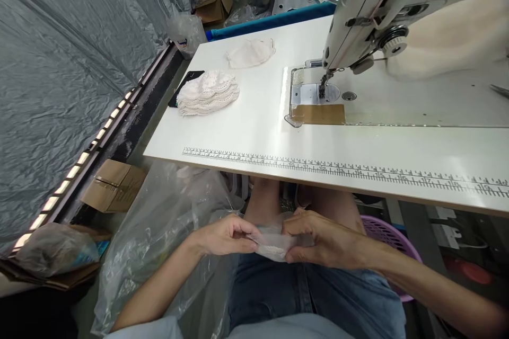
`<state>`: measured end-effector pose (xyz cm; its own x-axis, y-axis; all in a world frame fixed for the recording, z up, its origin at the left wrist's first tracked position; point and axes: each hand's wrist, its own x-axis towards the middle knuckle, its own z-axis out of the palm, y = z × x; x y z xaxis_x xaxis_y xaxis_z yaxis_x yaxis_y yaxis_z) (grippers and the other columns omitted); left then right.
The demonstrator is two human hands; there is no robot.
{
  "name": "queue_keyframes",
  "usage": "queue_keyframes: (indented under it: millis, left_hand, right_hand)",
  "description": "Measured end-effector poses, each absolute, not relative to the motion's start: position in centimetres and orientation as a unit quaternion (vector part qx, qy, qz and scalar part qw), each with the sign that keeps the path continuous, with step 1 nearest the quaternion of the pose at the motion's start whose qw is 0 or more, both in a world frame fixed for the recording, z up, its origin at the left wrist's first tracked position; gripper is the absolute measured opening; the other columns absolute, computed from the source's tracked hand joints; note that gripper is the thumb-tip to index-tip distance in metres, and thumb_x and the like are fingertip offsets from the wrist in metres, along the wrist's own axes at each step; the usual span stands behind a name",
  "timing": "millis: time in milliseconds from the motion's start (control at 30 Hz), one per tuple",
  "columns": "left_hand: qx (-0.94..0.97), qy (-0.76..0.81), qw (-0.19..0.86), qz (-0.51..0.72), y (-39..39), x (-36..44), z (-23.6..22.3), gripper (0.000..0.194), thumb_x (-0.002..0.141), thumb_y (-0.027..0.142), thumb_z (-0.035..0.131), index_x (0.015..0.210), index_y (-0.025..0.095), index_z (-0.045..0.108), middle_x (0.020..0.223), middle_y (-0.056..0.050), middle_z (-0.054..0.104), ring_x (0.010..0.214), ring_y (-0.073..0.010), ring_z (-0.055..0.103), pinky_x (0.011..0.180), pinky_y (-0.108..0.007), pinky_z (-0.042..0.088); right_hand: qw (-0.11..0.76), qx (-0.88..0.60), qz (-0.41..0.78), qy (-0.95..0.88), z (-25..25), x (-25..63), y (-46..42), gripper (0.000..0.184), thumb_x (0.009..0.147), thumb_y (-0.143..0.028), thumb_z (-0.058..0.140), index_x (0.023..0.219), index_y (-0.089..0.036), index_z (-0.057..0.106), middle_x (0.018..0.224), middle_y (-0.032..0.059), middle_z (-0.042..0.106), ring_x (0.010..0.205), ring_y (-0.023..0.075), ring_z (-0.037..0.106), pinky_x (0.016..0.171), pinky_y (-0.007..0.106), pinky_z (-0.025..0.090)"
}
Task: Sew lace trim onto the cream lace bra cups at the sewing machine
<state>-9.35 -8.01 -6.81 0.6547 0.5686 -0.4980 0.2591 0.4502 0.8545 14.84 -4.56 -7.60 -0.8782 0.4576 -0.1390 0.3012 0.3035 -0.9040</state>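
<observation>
Over my lap, below the table's front edge, a small piece of sheer white fabric [272,243] is stretched between my two hands. Its left end is pinched between the thumb and fingers of my left hand [233,235]. My right hand [314,235] grips the right end, thumb below and fingers curled above. On the table's left side lies a stack of white lace-edged fabric pieces [209,92], resting partly on a black item. A single sheer fabric piece [251,53] lies flat behind the stack.
A sewing machine [366,21] stands on the white table [254,132], which has a printed ruler along its front edge. Pale fabric [449,37] lies behind it. Clear plastic sheeting [159,243] hangs at left, near a cardboard box [114,185]. A purple basket [392,238] sits below right.
</observation>
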Motion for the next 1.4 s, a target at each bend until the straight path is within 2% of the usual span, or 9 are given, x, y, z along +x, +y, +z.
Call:
queue_keyframes:
  millis: [100,200,367,600,733,833,1067,1267,1400]
  left_hand:
    - [0.577,0.400,0.709,0.059,-7.4,-8.4,-6.3,0.033,0.074,0.033,0.067,0.102,0.015,0.068,0.085,-0.005,0.068,0.074,-0.0143,0.058,0.069,-0.021,0.043]
    - [0.595,0.431,0.677,0.036,-6.9,-7.1,-6.2,0.028,0.071,0.034,0.070,0.090,0.013,0.071,0.073,-0.003,0.067,0.064,-0.0116,0.054,0.059,-0.018,0.039]
    - [0.560,0.471,0.680,0.030,-7.0,-6.2,-7.1,0.025,0.072,0.034,0.069,0.082,0.012,0.073,0.065,-0.003,0.065,0.057,-0.0092,0.052,0.054,-0.017,0.037]
    - [0.454,0.497,0.736,0.070,-7.9,-7.5,-7.8,0.022,0.068,0.033,0.073,0.078,0.014,0.073,0.062,-0.001,0.064,0.055,-0.0074,0.050,0.053,-0.016,0.039]
    - [0.420,0.505,0.749,0.080,-8.0,-7.7,-7.5,0.022,0.067,0.033,0.074,0.075,0.013,0.072,0.058,0.000,0.062,0.052,-0.0058,0.049,0.051,-0.015,0.038]
    - [0.420,0.503,0.750,0.081,-8.0,-7.7,-7.2,0.022,0.066,0.033,0.075,0.075,0.013,0.072,0.059,0.000,0.063,0.052,-0.0057,0.050,0.052,-0.015,0.038]
    - [0.446,0.464,0.761,0.082,-8.3,-7.7,-7.5,0.022,0.069,0.032,0.073,0.075,0.011,0.069,0.067,-0.003,0.066,0.060,-0.0079,0.056,0.059,-0.017,0.044]
    - [0.443,0.429,0.785,0.052,-8.4,-7.7,-7.4,0.032,0.070,0.028,0.073,0.098,0.014,0.068,0.081,-0.006,0.070,0.070,-0.0114,0.061,0.066,-0.020,0.047]
    - [0.470,0.433,0.768,0.042,-8.3,-7.3,-7.8,0.033,0.066,0.027,0.075,0.096,0.014,0.071,0.084,-0.006,0.071,0.071,-0.0123,0.061,0.066,-0.020,0.047]
  right_hand:
    - [0.055,-0.239,0.536,-0.808,-7.5,14.5,-4.5,0.016,0.082,-0.031,0.060,0.074,-0.017,0.065,0.068,-0.0005,0.059,0.068,0.0143,0.050,0.063,0.024,0.035]
    - [0.032,-0.238,0.534,-0.811,-7.9,14.4,-4.3,0.019,0.082,-0.031,0.060,0.073,-0.015,0.065,0.065,-0.0006,0.059,0.063,0.0125,0.049,0.060,0.024,0.032]
    - [0.015,-0.210,0.615,-0.760,-9.0,15.7,-3.6,0.028,0.086,-0.035,0.053,0.076,-0.013,0.066,0.063,-0.0006,0.059,0.056,0.0104,0.050,0.052,0.021,0.031]
    - [-0.014,-0.268,0.586,-0.764,-9.0,17.0,-3.9,0.025,0.070,-0.034,0.072,0.086,-0.016,0.065,0.079,0.0015,0.063,0.073,0.0168,0.054,0.058,0.022,0.035]
    - [0.002,-0.299,0.551,-0.779,-8.9,16.5,-4.5,0.020,0.070,-0.030,0.071,0.082,-0.016,0.064,0.075,0.0010,0.061,0.073,0.0174,0.052,0.060,0.023,0.034]
    - [0.022,-0.288,0.577,-0.764,-9.3,16.4,-4.6,0.013,0.075,-0.029,0.067,0.075,-0.016,0.064,0.070,-0.0003,0.061,0.068,0.0150,0.054,0.058,0.022,0.034]
    - [0.040,-0.222,0.698,-0.680,-10.3,16.6,-4.4,0.023,0.077,-0.035,0.064,0.072,-0.012,0.067,0.063,-0.0011,0.058,0.057,0.0110,0.051,0.049,0.019,0.033]
    - [0.030,-0.207,0.748,-0.630,-9.9,16.6,-4.0,0.024,0.076,-0.034,0.065,0.078,-0.011,0.069,0.067,0.0016,0.061,0.061,0.0118,0.054,0.054,0.020,0.037]
    - [0.012,-0.197,0.754,-0.626,-9.8,16.5,-3.7,0.027,0.076,-0.037,0.065,0.078,-0.010,0.069,0.067,0.0021,0.060,0.061,0.0119,0.053,0.053,0.020,0.037]
